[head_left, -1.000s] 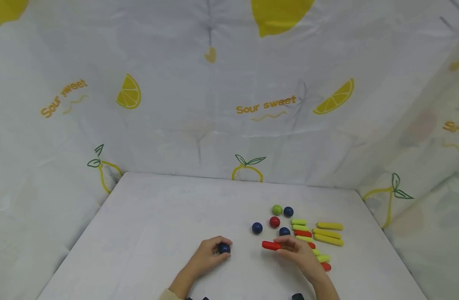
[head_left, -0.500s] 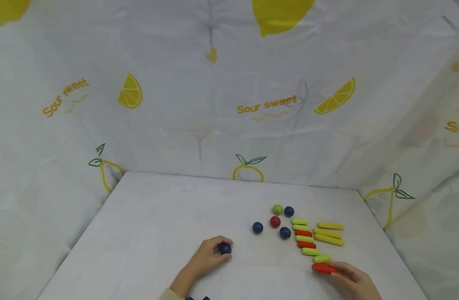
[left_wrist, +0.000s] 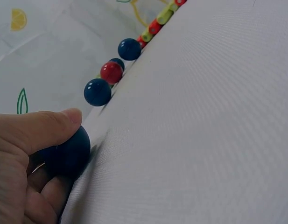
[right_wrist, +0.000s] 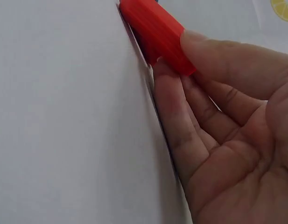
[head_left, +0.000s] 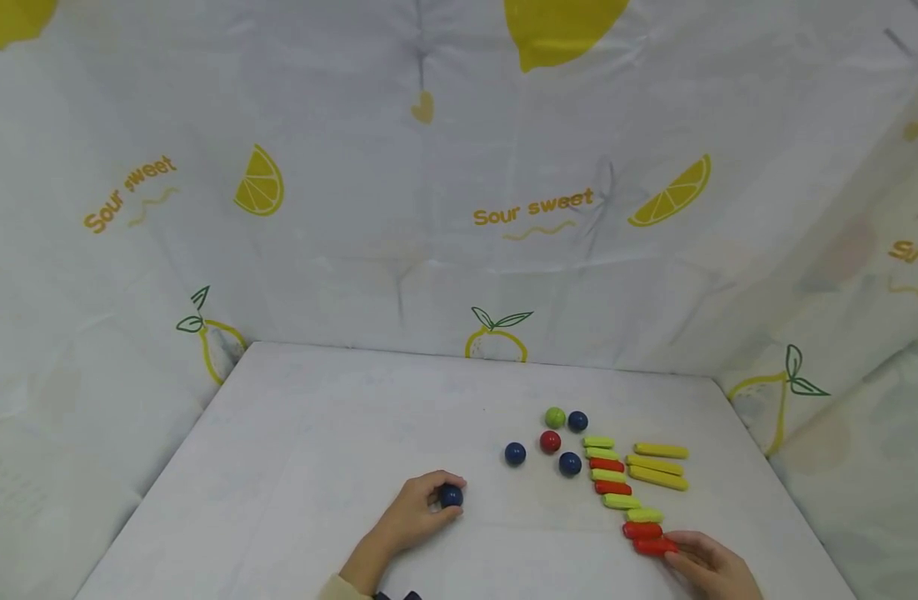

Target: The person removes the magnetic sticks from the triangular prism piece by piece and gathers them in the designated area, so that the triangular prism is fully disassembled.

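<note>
My left hand (head_left: 420, 513) grips a dark blue ball (head_left: 451, 496) between curled fingers and thumb, on the white table. In the left wrist view the thumb lies over the top of this blue ball (left_wrist: 69, 154). At the lower right, my right hand (head_left: 712, 563) pinches one end of a short red stick (head_left: 654, 547). That stick lies at the near end of a column, alongside another red stick (head_left: 642, 530). Close up in the right wrist view, the held red stick (right_wrist: 155, 32) has ridged sides, and the thumb presses its near end.
Green and red short sticks (head_left: 613, 488) run up the column. Several longer yellow sticks (head_left: 657, 477) lie to its right. Left of it are a green ball (head_left: 555, 417), a red ball (head_left: 551, 442) and several blue balls (head_left: 570, 464). A lemon-print sheet (head_left: 399, 208) hangs behind the table.
My right hand has carried the red stick from mid-table rightward and toward me, to the column's near end, then drawn slightly nearer. The left hand stays put with its blue ball.
</note>
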Demonstrator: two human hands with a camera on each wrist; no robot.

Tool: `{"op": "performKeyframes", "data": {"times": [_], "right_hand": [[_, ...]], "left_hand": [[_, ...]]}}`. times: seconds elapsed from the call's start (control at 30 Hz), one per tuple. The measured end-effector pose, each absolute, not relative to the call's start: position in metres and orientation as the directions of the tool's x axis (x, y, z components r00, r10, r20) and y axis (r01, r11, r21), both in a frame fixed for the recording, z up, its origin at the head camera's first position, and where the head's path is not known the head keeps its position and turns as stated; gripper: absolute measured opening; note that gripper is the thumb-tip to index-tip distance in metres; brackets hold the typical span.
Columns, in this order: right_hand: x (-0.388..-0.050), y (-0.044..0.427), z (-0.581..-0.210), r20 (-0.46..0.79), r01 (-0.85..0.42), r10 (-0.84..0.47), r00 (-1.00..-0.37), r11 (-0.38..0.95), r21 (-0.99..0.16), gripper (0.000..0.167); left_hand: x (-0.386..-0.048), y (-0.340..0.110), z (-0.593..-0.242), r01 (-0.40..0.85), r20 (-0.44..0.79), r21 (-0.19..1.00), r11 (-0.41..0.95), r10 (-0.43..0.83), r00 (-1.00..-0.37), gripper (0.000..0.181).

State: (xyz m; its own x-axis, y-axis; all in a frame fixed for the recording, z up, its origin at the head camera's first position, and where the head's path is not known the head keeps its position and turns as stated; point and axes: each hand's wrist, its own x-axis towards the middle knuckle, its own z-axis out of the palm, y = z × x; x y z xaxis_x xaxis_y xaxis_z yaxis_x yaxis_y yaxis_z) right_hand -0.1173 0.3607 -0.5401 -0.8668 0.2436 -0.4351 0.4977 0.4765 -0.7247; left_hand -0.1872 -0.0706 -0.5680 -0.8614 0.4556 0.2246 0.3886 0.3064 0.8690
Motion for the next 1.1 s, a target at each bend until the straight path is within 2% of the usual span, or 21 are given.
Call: {"op": "performKeyframes", "data": {"times": [0.13,0.3,0.37,0.67,0.87,1.1], "right_hand": [[-0.120,0.357,-0.542,-0.410,0.481,0.254,-0.876,0.528,-0.700,0.095],[-0.124,0.356,-0.546,-0.386,0.477,0.281,-0.879,0.530,-0.701,0.074],[-0.124,0.356,-0.548,-0.387,0.482,0.286,-0.876,0.520,-0.706,0.071],[-0.124,0.360,-0.550,-0.382,0.483,0.297,-0.875,0.521,-0.704,0.095],[-0.124,0.364,-0.548,-0.414,0.505,0.288,-0.863,0.491,-0.710,0.099],[-0.120,0.356,-0.543,-0.396,0.488,0.287,-0.872,0.483,-0.727,0.090]], "left_hand": [[-0.187,-0.071,-0.567,0.398,0.232,0.865,0.306,0.460,-0.857,0.030],[-0.188,-0.070,-0.567,0.403,0.231,0.861,0.311,0.467,-0.854,0.031],[-0.187,-0.070,-0.566,0.406,0.231,0.858,0.314,0.470,-0.852,0.031],[-0.189,-0.065,-0.564,0.405,0.233,0.854,0.327,0.457,-0.859,0.028],[-0.203,-0.047,-0.555,0.371,0.232,0.849,0.377,0.366,-0.902,0.030],[-0.239,-0.026,-0.545,0.324,0.224,0.905,0.277,0.336,-0.915,0.035]]}}
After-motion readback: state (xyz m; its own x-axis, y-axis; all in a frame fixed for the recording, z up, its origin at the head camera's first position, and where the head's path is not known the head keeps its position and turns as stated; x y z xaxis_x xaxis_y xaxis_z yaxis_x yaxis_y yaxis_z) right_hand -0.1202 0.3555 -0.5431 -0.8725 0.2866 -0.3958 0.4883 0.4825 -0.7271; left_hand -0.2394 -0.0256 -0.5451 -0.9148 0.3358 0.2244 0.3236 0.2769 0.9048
